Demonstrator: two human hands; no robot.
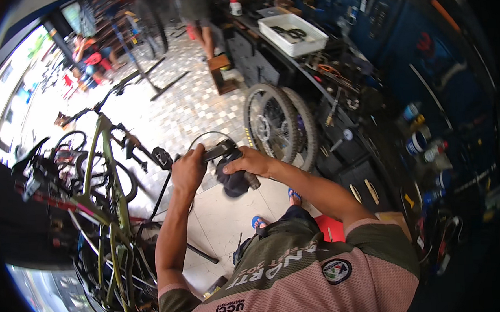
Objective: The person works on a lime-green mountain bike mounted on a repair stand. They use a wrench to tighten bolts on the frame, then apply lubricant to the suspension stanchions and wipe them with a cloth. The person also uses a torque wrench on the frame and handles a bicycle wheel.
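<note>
My left hand (pixel 188 169) is closed around one end of a black bicycle brake lever (pixel 218 151), held out at waist height. A thin dark cable (pixel 212 133) loops up and over behind it. On the lever's other side, my right hand (pixel 251 161) grips a dark cloth (pixel 234 183), bunched and hanging below the fingers. A short ribbed grip (pixel 253 182) sticks out under my right hand. How the lever joins it is hidden by the hand and cloth.
A green bicycle frame (pixel 103 135) stands on my left. Two wheels (pixel 271 124) lean against the workbench at right, where a white tray (pixel 293 35) sits among tools. A wooden box (pixel 221 75) is on the tiled floor. One person (pixel 200 23) stands ahead; another (pixel 89 54) sits far left.
</note>
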